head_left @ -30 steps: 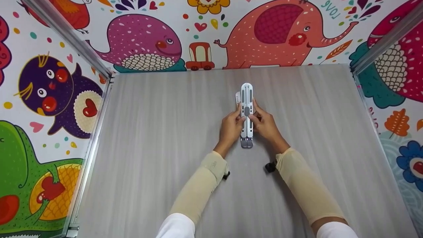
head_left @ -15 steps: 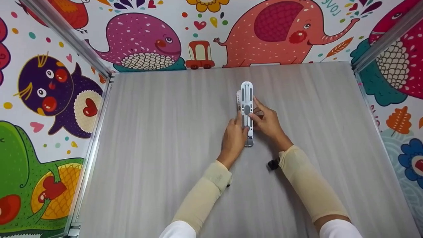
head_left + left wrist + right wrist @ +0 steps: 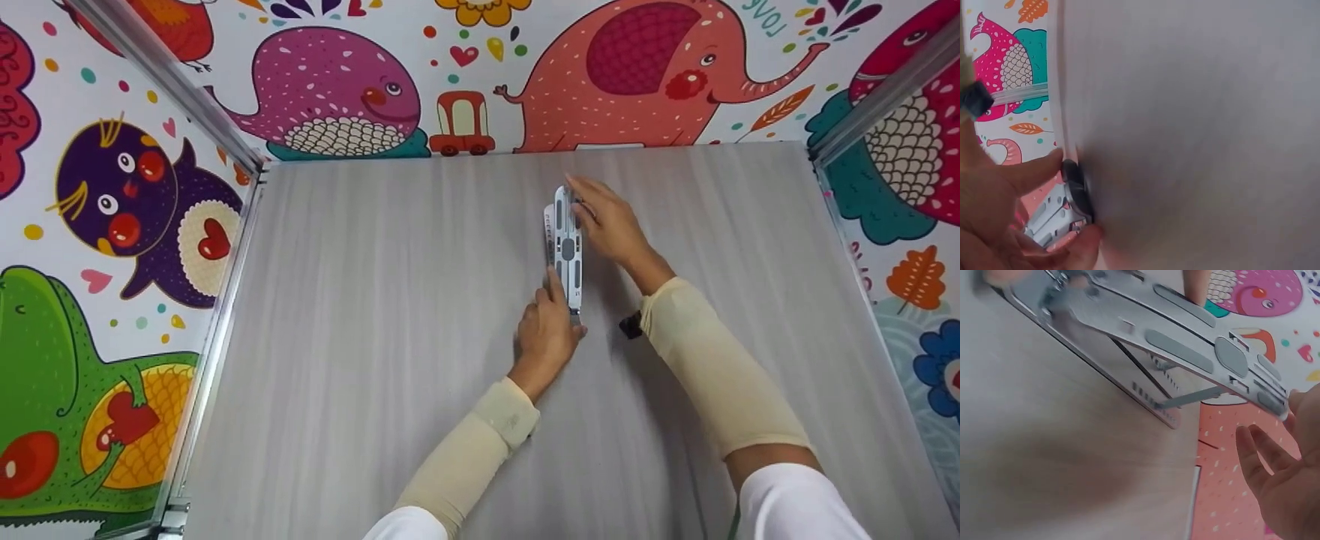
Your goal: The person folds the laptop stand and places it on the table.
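Note:
A silver folding laptop stand with grey pads stands lengthwise on the table, its narrow bars close together. In the right wrist view the stand is partly raised: a strut joins its upper arm to a slotted base bar. My left hand grips the near end, with thumb and a finger on either side of the dark hooked feet in the left wrist view. At the far end is my right hand, its fingers extended and touching the upper arm's tip. The stand's underside is mostly hidden in the head view.
The wood-grain table is bounded by metal frame rails on the left. Cartoon-printed panels rise behind it and at both sides. A small black device sits at the right wrist.
My left hand has slid from the stand's middle to its near end. The right hand has moved from the middle to the far tip. The stand has turned slightly onto its side.

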{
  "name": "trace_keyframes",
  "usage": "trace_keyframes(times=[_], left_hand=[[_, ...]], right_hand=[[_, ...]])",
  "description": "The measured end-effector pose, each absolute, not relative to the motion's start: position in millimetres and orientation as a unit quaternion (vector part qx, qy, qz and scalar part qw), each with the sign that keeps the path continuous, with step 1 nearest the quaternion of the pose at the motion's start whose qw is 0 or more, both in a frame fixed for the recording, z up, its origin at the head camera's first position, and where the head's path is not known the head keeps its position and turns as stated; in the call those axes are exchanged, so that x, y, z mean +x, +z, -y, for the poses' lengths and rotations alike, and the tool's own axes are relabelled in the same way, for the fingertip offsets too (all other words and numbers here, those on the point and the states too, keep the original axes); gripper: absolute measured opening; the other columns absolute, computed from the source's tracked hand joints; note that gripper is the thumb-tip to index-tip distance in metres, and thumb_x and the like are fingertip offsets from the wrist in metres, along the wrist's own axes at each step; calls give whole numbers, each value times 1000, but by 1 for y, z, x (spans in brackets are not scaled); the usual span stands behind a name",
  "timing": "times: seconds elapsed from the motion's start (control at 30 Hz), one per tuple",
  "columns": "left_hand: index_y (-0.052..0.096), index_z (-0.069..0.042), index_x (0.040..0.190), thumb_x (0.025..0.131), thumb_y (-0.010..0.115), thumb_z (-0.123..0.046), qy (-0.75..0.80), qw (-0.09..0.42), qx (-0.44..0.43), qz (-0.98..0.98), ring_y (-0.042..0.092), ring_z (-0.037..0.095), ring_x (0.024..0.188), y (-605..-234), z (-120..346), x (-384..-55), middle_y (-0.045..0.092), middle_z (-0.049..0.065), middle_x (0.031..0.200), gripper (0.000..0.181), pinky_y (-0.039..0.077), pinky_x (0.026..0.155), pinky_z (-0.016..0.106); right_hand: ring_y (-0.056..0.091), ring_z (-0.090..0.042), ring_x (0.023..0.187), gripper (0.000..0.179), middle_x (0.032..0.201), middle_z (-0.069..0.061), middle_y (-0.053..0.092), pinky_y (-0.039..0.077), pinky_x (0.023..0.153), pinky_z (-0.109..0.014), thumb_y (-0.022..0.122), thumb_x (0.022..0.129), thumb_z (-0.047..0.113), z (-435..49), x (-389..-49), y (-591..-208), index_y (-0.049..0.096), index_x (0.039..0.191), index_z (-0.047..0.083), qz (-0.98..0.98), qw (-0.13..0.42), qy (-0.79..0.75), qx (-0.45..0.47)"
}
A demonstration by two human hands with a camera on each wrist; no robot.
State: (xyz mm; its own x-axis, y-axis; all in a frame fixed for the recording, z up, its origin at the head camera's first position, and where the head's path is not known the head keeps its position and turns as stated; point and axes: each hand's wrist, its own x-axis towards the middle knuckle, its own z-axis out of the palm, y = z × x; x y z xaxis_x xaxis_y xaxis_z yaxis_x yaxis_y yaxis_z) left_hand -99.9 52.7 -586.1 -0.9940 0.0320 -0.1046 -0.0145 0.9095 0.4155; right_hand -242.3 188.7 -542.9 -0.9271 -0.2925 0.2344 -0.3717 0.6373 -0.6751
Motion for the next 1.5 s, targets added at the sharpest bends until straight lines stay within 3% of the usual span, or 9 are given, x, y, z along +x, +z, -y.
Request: trace_keyframes(times=[0.1,0.23,0.43,0.87,1.13,1.5], left_hand=[[15,-8,164,78,88,-44,199,63,3,-978,66,22,89,-585,-56,-101,62,11,120,119,57,67,41],[16,-9,164,78,88,-45,179,61,1,-982,67,21,85,-586,-56,-102,64,10,115,118,55,62,40],[16,-9,164,78,87,-43,178,63,4,-982,67,20,80,-586,-58,-105,65,10,107,117,55,58,40],[18,-10,164,78,88,-40,184,57,10,-981,68,22,81,-588,-57,-103,66,10,103,115,55,59,42],[24,-8,163,77,89,-38,186,51,46,-980,65,19,76,-588,-47,-107,66,8,95,111,55,57,39],[31,-12,161,75,89,-45,151,39,84,-984,68,24,78,-586,-32,-113,69,8,93,109,55,64,42]], right_hand=[[55,-22,136,51,148,-4,57,45,113,-43,61,102,15,-184,-250,-537,52,151,25,913,42,357,190],[63,-20,117,38,130,-5,66,54,101,-39,65,99,11,-179,-260,-534,67,137,16,913,48,363,179],[66,-20,101,27,113,-6,71,58,90,-37,72,94,8,-179,-269,-528,76,121,11,910,63,380,154],[67,-25,103,27,115,-9,73,58,92,-42,76,90,5,-182,-275,-517,78,116,10,919,1,381,104],[68,-29,99,25,112,-11,72,58,87,-45,77,89,3,-187,-275,-515,78,114,5,915,13,390,107],[62,-28,98,20,108,-13,71,53,84,-43,74,90,2,-192,-275,-514,78,110,2,923,17,374,87]])
